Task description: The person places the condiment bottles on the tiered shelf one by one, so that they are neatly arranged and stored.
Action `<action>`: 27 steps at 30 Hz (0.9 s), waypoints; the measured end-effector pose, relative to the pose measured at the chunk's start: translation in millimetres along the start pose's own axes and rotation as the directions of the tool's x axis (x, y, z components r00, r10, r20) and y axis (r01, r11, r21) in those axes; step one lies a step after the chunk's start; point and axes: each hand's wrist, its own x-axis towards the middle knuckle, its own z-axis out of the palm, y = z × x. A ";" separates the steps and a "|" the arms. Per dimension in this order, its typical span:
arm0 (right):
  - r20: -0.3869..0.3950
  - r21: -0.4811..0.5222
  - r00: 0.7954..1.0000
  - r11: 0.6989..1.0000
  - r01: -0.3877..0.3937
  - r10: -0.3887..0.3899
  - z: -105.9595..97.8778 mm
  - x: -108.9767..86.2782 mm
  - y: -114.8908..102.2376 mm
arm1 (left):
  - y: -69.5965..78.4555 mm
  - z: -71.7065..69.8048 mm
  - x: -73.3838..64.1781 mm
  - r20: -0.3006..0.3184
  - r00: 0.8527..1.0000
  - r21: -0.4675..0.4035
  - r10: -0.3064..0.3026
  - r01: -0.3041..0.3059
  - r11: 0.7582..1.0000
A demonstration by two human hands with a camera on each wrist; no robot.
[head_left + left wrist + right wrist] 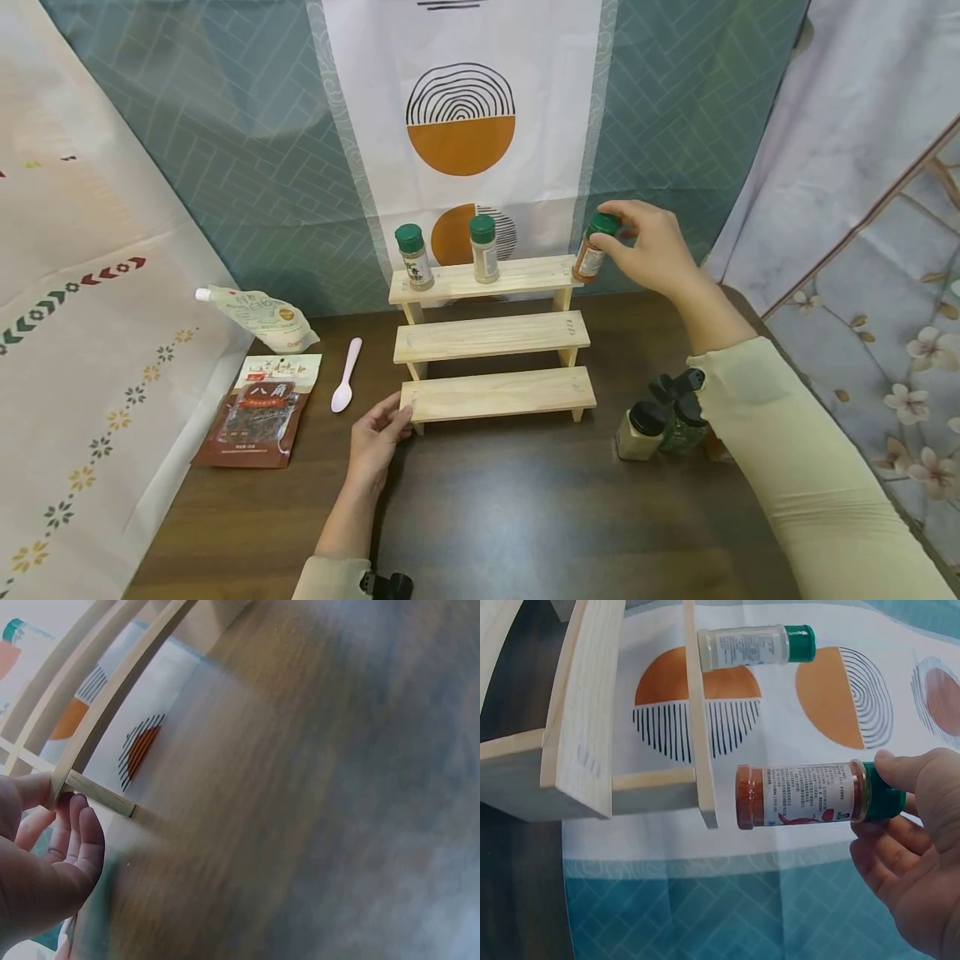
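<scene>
A three-step wooden shelf rack (491,337) stands on the table. My left hand (373,440) grips the left end of its lowest step, the thumb on one face and fingers behind, as the left wrist view shows. My right hand (651,246) holds a spice jar (802,795) of red powder by its green cap, at the right end of the top step. In the right wrist view a small gap separates the jar's base from the board. Two green-capped spice jars, one at the left (415,258) and one near the middle (484,250), stand upright on the top step.
Black-capped jars (641,431) stand on the table under my right forearm, partly hidden by the sleeve. At the left are a pink spoon (347,375), a brown star anise bag (258,412) and a pale squeeze pouch (262,317). A patterned cloth (360,92) hangs behind the rack.
</scene>
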 end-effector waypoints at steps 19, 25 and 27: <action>0.070 0.045 0.998 0.999 -0.003 0.000 33.8 32.7 -12.0 | 1.1 2.7 2.4 -0.002 1.000 -0.003 0.008 -0.008 1.000; 0.107 0.048 0.994 0.999 -0.007 0.002 44.8 40.4 -12.6 | -0.1 0.7 -1.4 -0.007 1.000 0.003 0.003 -0.003 1.000; 0.112 0.047 0.994 0.999 -0.010 0.005 44.8 42.7 -13.7 | 0.6 0.3 -1.6 -0.009 1.000 0.007 0.006 -0.006 1.000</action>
